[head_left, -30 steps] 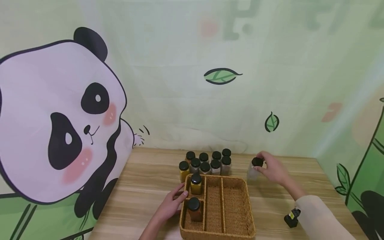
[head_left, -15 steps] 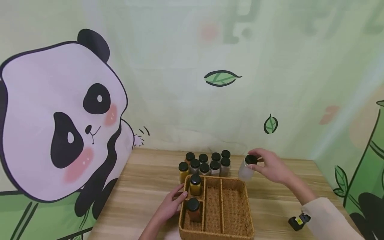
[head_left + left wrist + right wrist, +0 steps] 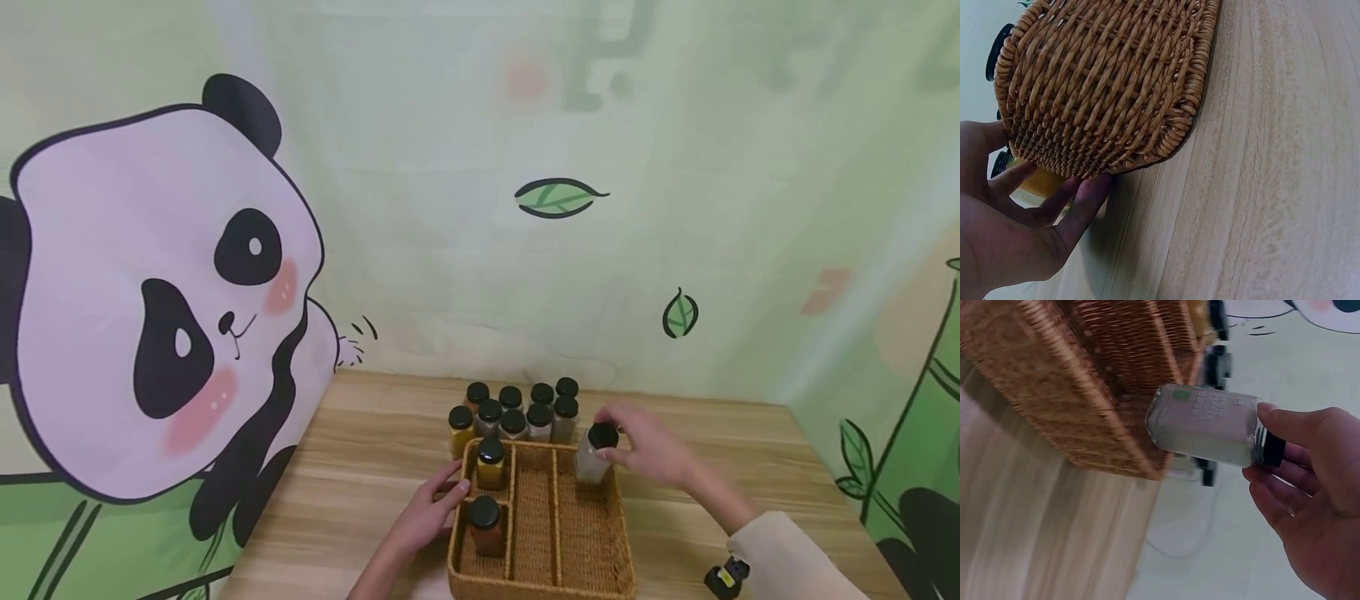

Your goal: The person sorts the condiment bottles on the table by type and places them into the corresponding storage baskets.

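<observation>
At the nine o'clock side of a woven basket (image 3: 533,517), a person's left hand (image 3: 422,517) grips the wall, thumb over the rim and fingers outside, seemingly to steady it on the desk (image 3: 360,467). A brown jar (image 3: 489,540) stands inside at eight o'clock, a yellow jar (image 3: 491,476) at ten, apparently kept upright by dividers. At one o'clock, the right hand (image 3: 645,446) pinches a clear jar (image 3: 591,467) by its cap, probably to leave the base free, tilting it at the right compartment's far end; the forearm (image 3: 712,487) slants in from four o'clock. Beyond, toward eleven, nine black-capped jars (image 3: 539,422) cluster before a panda backdrop (image 3: 420,150).
</observation>
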Tool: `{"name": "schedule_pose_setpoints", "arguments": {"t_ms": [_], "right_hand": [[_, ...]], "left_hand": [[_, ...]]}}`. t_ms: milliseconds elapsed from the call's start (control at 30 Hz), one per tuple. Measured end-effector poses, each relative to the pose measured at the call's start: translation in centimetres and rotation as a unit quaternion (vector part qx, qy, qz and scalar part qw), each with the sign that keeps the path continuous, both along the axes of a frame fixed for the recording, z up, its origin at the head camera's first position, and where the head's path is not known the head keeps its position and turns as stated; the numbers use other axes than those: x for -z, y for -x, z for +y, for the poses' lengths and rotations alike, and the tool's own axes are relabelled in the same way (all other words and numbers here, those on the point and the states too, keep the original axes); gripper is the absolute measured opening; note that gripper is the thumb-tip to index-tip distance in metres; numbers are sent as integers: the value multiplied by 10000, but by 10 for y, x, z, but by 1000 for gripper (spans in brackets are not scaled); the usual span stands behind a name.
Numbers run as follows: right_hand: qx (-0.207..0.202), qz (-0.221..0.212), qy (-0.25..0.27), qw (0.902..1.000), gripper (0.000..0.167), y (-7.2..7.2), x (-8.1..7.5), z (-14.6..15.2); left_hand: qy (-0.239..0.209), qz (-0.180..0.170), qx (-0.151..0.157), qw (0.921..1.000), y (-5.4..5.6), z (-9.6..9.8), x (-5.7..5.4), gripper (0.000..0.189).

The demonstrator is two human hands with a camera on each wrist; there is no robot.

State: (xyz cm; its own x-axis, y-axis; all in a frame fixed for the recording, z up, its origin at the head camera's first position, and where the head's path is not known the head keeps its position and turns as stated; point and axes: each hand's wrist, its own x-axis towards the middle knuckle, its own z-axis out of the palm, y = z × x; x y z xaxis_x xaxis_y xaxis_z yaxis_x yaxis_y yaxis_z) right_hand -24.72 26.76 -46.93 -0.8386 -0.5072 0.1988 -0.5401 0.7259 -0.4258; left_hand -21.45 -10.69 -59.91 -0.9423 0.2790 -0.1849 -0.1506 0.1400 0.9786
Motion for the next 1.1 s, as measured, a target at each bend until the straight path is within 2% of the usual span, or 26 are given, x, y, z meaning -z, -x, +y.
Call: {"name": "schedule_pose_setpoints", "arguments": {"t_ms": [500,700,967,1100], "right_hand": [[-218,515,-310,9980,32,7,51,-8],[-156,609,-308,9975,33,4,58,-12],[-171,1020,-734,9919,39,0,63,-16],[-111,1016,-790,9916,39,-1,65,-17]], "left_hand": [[-48,27,-16,10000,1,1,3,64],[-36,25,-19,10000,1,0,4,64],[-33,-54,-20,10000,2,2,5,66],[3,-104,-33,9999,3,3,6,66]]}}
